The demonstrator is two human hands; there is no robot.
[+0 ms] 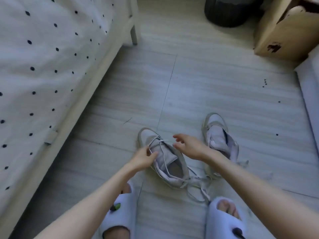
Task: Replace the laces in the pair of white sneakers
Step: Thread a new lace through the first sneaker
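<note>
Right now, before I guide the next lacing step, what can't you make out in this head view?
- Left white sneaker: eyelets too small and blurred to count which hold lace.
- Left hand: fingers cover the lace where it pinches.
- Right white sneaker: heel hidden behind the right forearm.
- Loose white laces: tangled on the floor; ends indistinct.
- Right hand: motion-blurred fingertips.
</note>
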